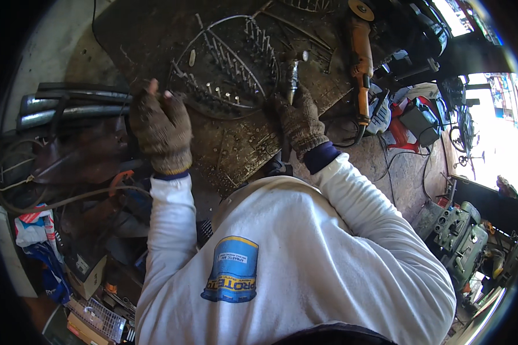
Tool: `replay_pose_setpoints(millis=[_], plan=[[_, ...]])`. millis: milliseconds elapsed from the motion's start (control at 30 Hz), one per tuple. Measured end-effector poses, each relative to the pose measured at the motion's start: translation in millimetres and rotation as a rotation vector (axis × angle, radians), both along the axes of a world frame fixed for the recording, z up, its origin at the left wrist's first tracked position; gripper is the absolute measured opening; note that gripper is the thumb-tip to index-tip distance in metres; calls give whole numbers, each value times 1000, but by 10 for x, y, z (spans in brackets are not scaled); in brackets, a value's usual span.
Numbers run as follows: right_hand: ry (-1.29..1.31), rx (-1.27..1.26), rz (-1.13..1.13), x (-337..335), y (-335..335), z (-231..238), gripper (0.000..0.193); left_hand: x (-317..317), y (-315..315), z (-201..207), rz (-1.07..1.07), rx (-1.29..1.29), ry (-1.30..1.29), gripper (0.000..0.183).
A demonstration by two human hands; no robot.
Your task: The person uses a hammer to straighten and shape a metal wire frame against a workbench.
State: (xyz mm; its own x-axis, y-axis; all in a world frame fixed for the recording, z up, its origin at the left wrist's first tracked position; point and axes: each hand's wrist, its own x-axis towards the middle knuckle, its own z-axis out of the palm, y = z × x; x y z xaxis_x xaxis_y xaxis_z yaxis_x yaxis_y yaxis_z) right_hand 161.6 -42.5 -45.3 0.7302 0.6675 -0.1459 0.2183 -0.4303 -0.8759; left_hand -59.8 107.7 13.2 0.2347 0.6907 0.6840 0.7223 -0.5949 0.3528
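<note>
A spiked frame (231, 61) is apparently being worked, a hammer (293, 76) being gripped by the right hand (301, 119); steadying is seemingly being required from the half-open, apparently empty left hand (162, 123).

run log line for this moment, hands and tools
left hand: gloved, beside metal frame | right hand: gloved, holding hammer | orange grinder: right of hammer

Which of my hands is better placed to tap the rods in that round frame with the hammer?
Right, I'd say: your right hand holds the hammer near the right edge of the frame. Your left hand, by its lower-left side, shows no tool.
</note>
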Motion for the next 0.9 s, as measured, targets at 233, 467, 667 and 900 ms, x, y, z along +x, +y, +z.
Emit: replay_pose_setpoints(millis=[233,467,667,900], plan=[[554,307,56,209,-99,156,33,476,-1059,-109,-654,163,275,44],[548,243,58,615,-59,274,41,377,-836,52,-493,-17,-8,33],[532,262,178,651,222,157,52,-98,77,2,-45,-318,-89,41],[348,232,232,640,492,-114,38,-69,496,-222,33,-645,227,46]])
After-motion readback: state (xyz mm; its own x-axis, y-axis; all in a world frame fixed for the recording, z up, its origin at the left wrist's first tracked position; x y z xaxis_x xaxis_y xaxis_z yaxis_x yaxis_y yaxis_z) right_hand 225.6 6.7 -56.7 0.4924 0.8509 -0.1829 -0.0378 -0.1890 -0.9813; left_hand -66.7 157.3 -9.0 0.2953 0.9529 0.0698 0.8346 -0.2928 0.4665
